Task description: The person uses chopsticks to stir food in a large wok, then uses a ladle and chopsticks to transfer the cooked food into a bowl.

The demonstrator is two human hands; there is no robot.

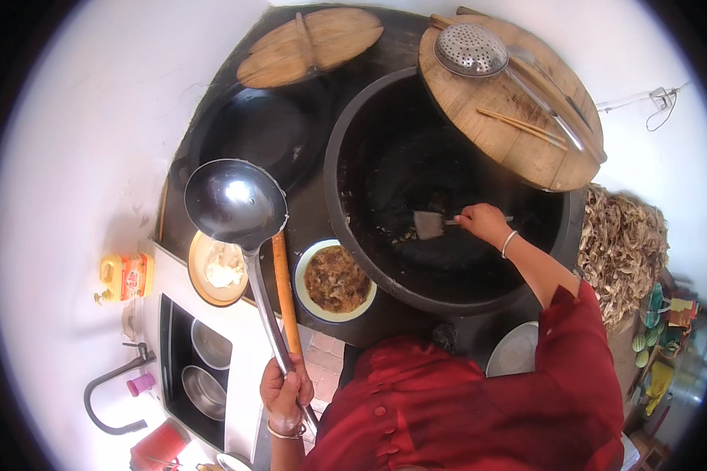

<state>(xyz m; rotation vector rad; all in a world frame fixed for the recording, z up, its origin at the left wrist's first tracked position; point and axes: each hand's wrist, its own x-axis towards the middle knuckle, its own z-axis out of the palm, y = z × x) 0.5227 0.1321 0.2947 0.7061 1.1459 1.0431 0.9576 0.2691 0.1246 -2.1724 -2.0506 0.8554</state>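
My left hand [284, 385] is closed around the metal handle of a large ladle [235, 200], its bowl raised to the upper left over the stove top. A wooden rod [284, 294] runs beside that handle down to the same hand; I cannot tell whether it is gripped too. My right hand [483, 224] grips a metal spatula [429, 225] inside a big dark wok [448, 159]. The flat blade rests low in the wok, near small food scraps. Left of the wok sits an enamel basin of brown cooked food [337, 279]. A bowl of white paste [221, 268] is partly hidden by the ladle.
A wooden lid [465, 94] overlaps the wok's far right, carrying a perforated skimmer [471, 50] and chopsticks [521, 128]. A second wok [259, 126] and oval lid [318, 41] lie far left. A sink [174, 353] is at left, dried husks [621, 253] at right.
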